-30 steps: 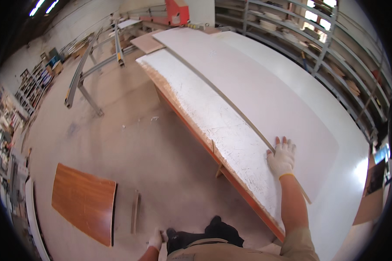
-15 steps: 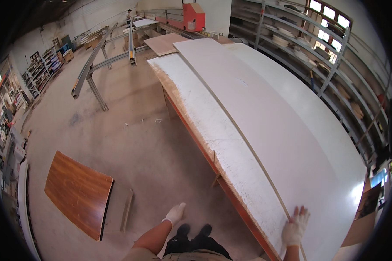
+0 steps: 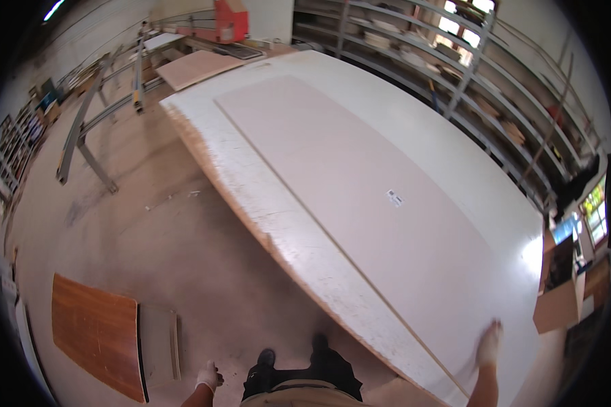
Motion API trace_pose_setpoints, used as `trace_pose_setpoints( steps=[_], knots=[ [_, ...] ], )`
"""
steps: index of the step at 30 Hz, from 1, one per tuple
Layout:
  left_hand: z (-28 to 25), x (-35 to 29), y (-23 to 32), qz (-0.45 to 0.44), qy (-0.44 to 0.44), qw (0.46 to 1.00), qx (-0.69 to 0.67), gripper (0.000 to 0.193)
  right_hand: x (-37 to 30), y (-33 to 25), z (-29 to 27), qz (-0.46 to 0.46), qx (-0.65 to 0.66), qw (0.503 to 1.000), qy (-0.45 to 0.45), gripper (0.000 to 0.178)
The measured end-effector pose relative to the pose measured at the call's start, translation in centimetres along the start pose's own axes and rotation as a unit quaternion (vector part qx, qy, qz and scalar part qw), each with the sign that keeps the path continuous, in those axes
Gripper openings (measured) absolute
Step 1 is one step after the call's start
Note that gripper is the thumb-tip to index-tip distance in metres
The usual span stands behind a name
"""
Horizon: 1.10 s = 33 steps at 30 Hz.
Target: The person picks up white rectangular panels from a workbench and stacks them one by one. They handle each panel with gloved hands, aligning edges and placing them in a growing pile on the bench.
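Observation:
A long pale pinkish panel (image 3: 332, 176) with a small white label (image 3: 394, 198) lies flat on a large white-topped table (image 3: 258, 186). Over the near right part of the panel is my right hand (image 3: 489, 344), in a light glove. Its fingers are stretched out against the surface, slightly blurred. My left hand (image 3: 211, 375), also gloved, hangs low over the floor to the left of my legs. Its fingers are loosely bent and nothing shows in them.
A brown wood-grain board (image 3: 96, 332) stands low on the floor at left. Far off are metal rails (image 3: 81, 122), a red machine (image 3: 231, 22) and a tan board (image 3: 200, 68). Metal shelving (image 3: 465, 81) runs behind the table; a cardboard box (image 3: 560, 305) stands right.
The panel has slid toward me along the table, its far end now short of the table's far edge. My right hand has moved with it. My left hand is lower, and the view has turned right.

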<state>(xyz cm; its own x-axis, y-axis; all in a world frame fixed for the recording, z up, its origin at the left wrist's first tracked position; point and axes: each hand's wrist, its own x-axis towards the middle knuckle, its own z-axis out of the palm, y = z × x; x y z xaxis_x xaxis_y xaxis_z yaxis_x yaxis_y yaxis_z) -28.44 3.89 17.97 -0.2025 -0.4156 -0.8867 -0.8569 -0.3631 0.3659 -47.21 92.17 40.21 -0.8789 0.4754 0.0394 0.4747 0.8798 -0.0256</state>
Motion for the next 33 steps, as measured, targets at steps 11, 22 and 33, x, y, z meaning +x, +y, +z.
trace_pose_setpoints(
  steps=[11,22,33],
  knots=[
    [23.4,-19.3,12.8,0.123,-0.286,0.938,-0.149,0.04,26.8,-37.1,-6.4,-0.14,0.077,0.987,0.03,0.054],
    [29.1,-28.0,17.5,0.131,-0.486,0.832,-0.233,0.042,17.3,-43.0,-6.0,-0.148,0.115,0.982,0.028,0.054],
    [16.4,-26.7,8.8,0.337,-0.48,0.78,-0.218,0.031,-0.6,-48.9,-7.5,-0.203,0.127,0.97,0.031,0.048]
  ],
)
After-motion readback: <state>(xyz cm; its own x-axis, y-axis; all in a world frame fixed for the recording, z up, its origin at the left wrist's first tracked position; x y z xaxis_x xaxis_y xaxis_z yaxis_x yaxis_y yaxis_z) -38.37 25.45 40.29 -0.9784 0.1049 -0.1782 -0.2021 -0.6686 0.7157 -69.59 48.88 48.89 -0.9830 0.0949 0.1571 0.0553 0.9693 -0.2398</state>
